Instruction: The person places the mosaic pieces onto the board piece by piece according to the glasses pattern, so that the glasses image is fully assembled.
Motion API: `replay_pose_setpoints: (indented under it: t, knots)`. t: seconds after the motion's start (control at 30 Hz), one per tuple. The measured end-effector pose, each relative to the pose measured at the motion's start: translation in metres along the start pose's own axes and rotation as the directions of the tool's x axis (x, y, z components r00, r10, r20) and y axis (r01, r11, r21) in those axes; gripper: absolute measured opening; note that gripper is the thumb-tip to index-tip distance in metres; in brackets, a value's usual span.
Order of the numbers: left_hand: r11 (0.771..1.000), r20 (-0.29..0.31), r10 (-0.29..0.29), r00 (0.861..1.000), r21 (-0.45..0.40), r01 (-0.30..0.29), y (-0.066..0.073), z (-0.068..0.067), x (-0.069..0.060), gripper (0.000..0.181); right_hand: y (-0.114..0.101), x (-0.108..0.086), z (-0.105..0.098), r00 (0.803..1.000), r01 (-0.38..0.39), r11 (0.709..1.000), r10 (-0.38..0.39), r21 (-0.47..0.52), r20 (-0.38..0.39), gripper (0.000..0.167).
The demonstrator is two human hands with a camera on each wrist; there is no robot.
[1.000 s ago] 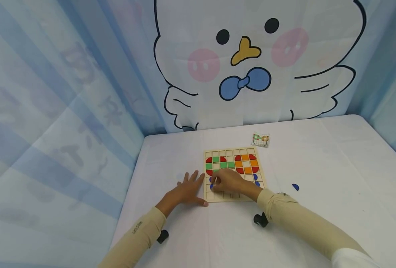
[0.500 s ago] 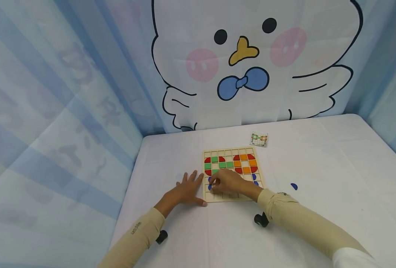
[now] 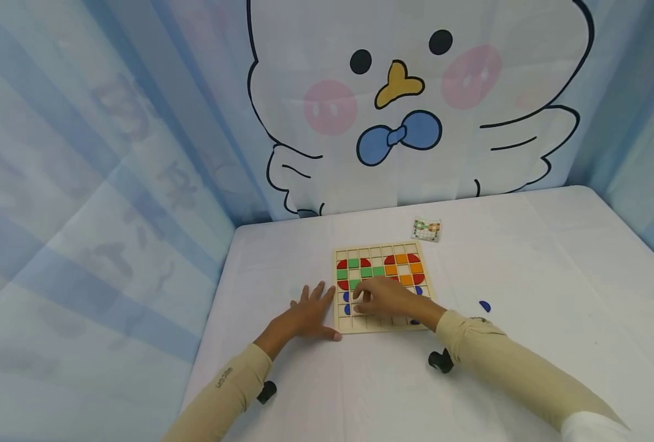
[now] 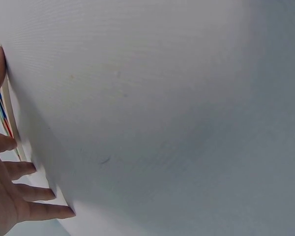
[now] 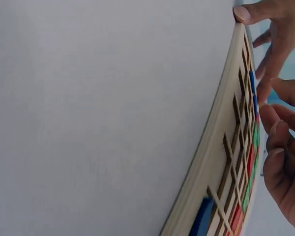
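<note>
A square wooden grid board (image 3: pixel 382 328) lies on the white table, partly filled with red, green, orange and blue pieces. My left hand (image 3: pixel 307 314) rests flat beside its left edge with spread fingers; the left wrist view shows the fingertips on the tabletop. Over the lower half of the board hovers my right hand (image 3: pixel 384 298), fingers loosely bent. Thumb and index finger are apart in the right wrist view, and nothing shows between them. Left of these fingertips, two blue half-round pieces (image 3: pixel 347 309) sit in the leftmost column. The right hand covers part of the grid.
A loose blue half-round piece (image 3: pixel 485 306) lies on the table right of the board. Behind the board is a small printed pattern card (image 3: pixel 427 229). A curtain with a cartoon figure hangs along the table's far edge.
My right hand has drawn slightly right, away from the leftmost column, uncovering the two blue half-round pieces there. Thumb and fingers have come apart. The left hand stays in place.
</note>
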State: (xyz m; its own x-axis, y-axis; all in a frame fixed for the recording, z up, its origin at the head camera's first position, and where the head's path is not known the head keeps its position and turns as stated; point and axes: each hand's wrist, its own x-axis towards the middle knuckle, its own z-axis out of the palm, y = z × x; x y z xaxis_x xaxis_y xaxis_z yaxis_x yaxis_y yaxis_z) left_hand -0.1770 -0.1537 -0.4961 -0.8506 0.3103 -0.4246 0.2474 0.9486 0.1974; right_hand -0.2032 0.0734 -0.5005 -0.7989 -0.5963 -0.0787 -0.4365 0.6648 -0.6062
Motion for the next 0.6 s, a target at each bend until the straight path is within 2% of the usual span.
replay_pose_setpoints:
  t: [0.2, 0.3, 0.4, 0.5, 0.6]
  knots:
    - [1.000, -0.015, -0.008, 1.000, 0.007, 0.008, 0.000, 0.001, 0.000, 0.112, 0.032, -0.032, -0.039, 0.998, 0.055, 0.999, -0.055, -0.001, 0.037, 0.021]
    - [1.000, -0.016, -0.007, 1.000, 0.006, 0.007, 0.001, 0.001, 0.000, 0.112, 0.052, -0.056, -0.062, 0.998, 0.014, 1.000, -0.014, 0.008, 0.054, 0.022]
    - [1.000, -0.015, -0.008, 1.000, 0.002, 0.008, 0.002, 0.001, -0.001, 0.112, 0.074, -0.081, -0.082, 0.994, -0.071, 0.997, 0.070, 0.010, 0.089, 0.022]
    - [1.000, -0.010, -0.010, 1.000, 0.003, 0.010, 0.002, 0.000, -0.002, 0.112, 0.096, -0.103, -0.097, 0.982, -0.134, 0.991, 0.132, 0.004, 0.138, 0.022]
    - [1.000, -0.010, -0.009, 1.000, 0.010, 0.009, 0.002, 0.000, -0.002, 0.112, 0.112, -0.122, -0.106, 0.972, -0.159, 0.987, 0.157, -0.001, 0.173, 0.023]
